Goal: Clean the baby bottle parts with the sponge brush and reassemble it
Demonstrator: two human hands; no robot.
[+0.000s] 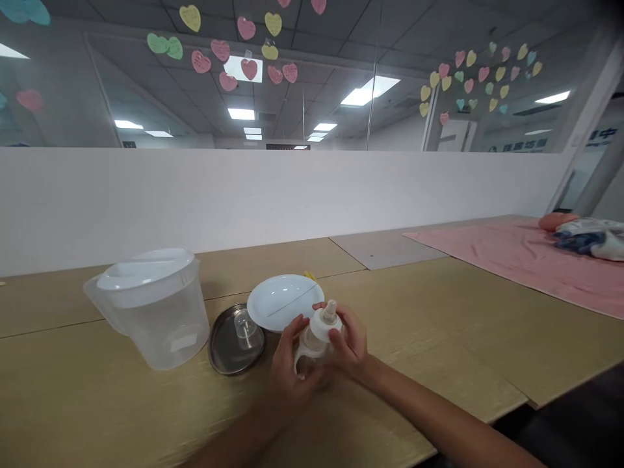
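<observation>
A clear baby bottle (312,343) with a white collar and a nipple on top is held upright between both hands over the table. My left hand (292,364) wraps round the bottle's body and handle on the left side. Fingers of my right hand (350,339) close round the white collar from the right. Just behind the bottle lies a white plate (284,298) with a thin dark line across it. Left of it, a clear plastic cap (247,329) rests in a dark metal tray (227,344).
A large lidded translucent pitcher (168,325) stands on the wooden table (439,325) at the left. Something yellow (310,276) shows behind the plate. A pink cloth (517,253) covers the far right, with a doll-like bundle (592,237) on it. A white wall (292,195) borders the back.
</observation>
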